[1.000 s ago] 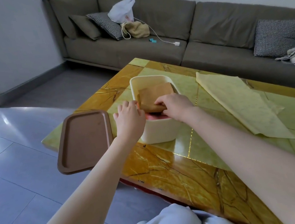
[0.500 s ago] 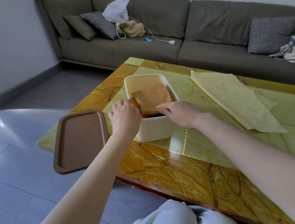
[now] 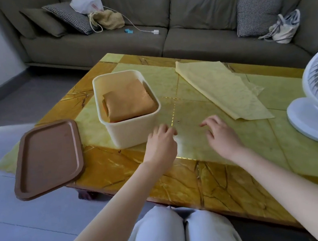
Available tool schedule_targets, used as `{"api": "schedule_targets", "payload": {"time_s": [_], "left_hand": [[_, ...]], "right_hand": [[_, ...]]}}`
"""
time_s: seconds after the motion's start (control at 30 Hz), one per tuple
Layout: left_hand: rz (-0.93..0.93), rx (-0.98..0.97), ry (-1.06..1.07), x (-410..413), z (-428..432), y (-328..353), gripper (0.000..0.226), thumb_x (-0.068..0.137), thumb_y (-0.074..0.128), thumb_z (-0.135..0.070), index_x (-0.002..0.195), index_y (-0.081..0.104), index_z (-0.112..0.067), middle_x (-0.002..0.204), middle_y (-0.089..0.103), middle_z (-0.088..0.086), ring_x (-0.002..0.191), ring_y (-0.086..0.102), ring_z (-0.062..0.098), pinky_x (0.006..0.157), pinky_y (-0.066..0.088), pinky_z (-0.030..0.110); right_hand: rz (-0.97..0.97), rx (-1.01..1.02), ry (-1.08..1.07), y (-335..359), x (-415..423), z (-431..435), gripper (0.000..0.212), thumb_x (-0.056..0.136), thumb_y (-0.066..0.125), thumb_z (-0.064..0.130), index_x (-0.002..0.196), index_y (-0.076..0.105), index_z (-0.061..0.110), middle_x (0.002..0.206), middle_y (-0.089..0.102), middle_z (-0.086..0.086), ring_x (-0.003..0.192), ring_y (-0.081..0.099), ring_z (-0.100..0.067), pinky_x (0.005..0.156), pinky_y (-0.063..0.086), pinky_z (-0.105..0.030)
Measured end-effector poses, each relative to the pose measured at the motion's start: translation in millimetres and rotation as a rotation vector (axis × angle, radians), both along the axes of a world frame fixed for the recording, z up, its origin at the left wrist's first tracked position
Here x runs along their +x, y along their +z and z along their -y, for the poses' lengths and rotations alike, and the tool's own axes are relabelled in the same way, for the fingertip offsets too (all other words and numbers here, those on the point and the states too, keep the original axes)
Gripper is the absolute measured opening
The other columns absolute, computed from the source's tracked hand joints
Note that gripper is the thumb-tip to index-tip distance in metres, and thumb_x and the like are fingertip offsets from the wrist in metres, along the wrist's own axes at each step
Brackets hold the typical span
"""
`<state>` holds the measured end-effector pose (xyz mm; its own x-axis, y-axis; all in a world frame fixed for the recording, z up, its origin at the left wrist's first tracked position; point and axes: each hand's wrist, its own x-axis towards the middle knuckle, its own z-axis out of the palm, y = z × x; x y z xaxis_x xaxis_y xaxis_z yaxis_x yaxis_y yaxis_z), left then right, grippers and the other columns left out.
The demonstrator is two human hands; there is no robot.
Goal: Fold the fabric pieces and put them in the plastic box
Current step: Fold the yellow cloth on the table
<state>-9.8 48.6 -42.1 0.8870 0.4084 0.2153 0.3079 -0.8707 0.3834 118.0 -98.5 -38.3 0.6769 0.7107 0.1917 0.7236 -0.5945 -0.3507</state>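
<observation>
Hands out of the box, tan fabric left inside

Left hand [image 3: 162, 144] and right hand [image 3: 223, 134], both loosely open and holding nothing, have withdrawn to frame centre over the yellow marble desk [image 3: 201, 175]; folded tan fabric piece [image 3: 129, 102] stays in the cream plastic box [image 3: 131, 132].

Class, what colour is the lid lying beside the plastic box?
Brown; the lid shows clearly in the head view.

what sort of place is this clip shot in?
Most likely a home living room: a grey sectional sofa with a checked cushion, a low marble-patterned coffee table in front of it, and a white fan standing on the table.
</observation>
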Motion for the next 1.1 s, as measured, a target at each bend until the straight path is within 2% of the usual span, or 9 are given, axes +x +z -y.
{"api": "schedule_targets", "payload": {"time_s": [0.07,0.17,0.4,0.5,0.63,0.8,0.9,1.0,1.1], "left_hand": [[-0.176,-0.019,-0.056,17.1,13.2,-18.2,0.035,0.094,0.041,-0.017,0.128,0.047,-0.022,0.131,0.042,0.002,0.124,0.037,0.023,0.101,0.029,0.034],[-0.290,0.015,-0.082,39.1,29.1,-38.9,0.032,0.098,0.036,-0.021,0.130,0.045,-0.021,0.133,0.040,0.003,0.126,0.035,0.025,0.103,0.030,0.038],[-0.269,0.075,-0.043,75.1,36.5,-50.6,0.027,0.097,0.036,-0.019,0.122,0.047,-0.019,0.126,0.042,0.006,0.117,0.036,0.028,0.098,0.033,0.040],[-0.248,0.095,-0.033,77.9,35.0,-52.8,0.026,0.097,0.037,-0.021,0.121,0.048,-0.020,0.125,0.043,0.005,0.116,0.037,0.028,0.096,0.034,0.040],[-0.242,0.107,-0.030,77.8,33.7,-55.5,0.026,0.097,0.037,-0.022,0.121,0.048,-0.021,0.125,0.043,0.004,0.116,0.037,0.027,0.094,0.033,0.039],[-0.246,-0.002,-0.046,77.2,37.3,-51.3,0.032,0.097,0.039,-0.023,0.129,0.043,-0.022,0.131,0.041,0.003,0.122,0.036,0.026,0.099,0.030,0.040],[-0.156,-0.073,-0.127,74.6,50.9,-44.4,0.043,0.093,0.046,-0.020,0.136,0.037,-0.022,0.140,0.033,0.002,0.130,0.032,0.024,0.103,0.027,0.041],[-0.152,-0.007,-0.303,67.9,66.2,-41.6,0.055,0.083,0.051,-0.014,0.135,0.040,-0.024,0.145,0.033,-0.002,0.136,0.024,0.019,0.108,0.019,0.038],[-0.230,0.115,-0.354,55.3,80.1,-46.1,0.040,0.082,0.048,-0.021,0.122,0.050,-0.024,0.122,0.051,-0.005,0.121,0.042,0.019,0.101,0.026,0.035]], "right_hand": [[-0.069,-0.094,-0.114,-10.4,21.0,28.4,0.031,0.095,0.045,0.008,0.125,0.051,0.014,0.139,0.038,-0.003,0.107,0.053,-0.017,0.084,0.047,-0.027],[-0.157,-0.206,-0.258,-25.0,51.7,62.9,0.040,0.093,0.046,0.007,0.133,0.049,0.014,0.152,0.023,-0.006,0.137,0.031,-0.026,0.110,0.034,-0.037],[-0.191,-0.432,-0.327,-38.7,108.1,82.0,0.048,0.095,0.039,0.011,0.142,0.040,0.023,0.159,0.000,-0.002,0.142,0.017,-0.033,0.113,0.029,-0.042],[-0.146,-0.481,-0.316,-40.6,123.4,68.2,0.047,0.095,0.034,0.008,0.141,0.038,0.016,0.159,-0.002,0.003,0.141,0.018,-0.031,0.110,0.032,-0.043],[-0.192,-0.350,-0.252,-42.7,134.5,48.9,0.049,0.097,0.031,0.004,0.146,0.027,0.007,0.157,0.013,0.001,0.141,0.023,-0.024,0.115,0.024,-0.036],[-0.201,-0.231,-0.127,-50.7,87.8,42.1,0.043,0.094,0.034,-0.001,0.136,0.044,0.005,0.140,0.040,-0.009,0.127,0.042,-0.029,0.109,0.033,-0.036],[-0.152,-0.146,-0.053,-50.3,43.9,43.6,0.035,0.092,0.042,0.002,0.124,0.057,0.006,0.130,0.052,-0.008,0.121,0.048,-0.026,0.103,0.038,-0.034],[-0.208,-0.115,0.070,-39.2,4.7,47.7,0.026,0.091,0.047,0.007,0.109,0.066,0.012,0.116,0.062,-0.007,0.108,0.056,-0.023,0.091,0.043,-0.029],[-0.270,-0.130,0.171,-27.4,-18.3,58.5,0.024,0.090,0.045,0.008,0.094,0.068,0.015,0.095,0.068,-0.003,0.084,0.061,-0.022,0.069,0.042,-0.026]]}}
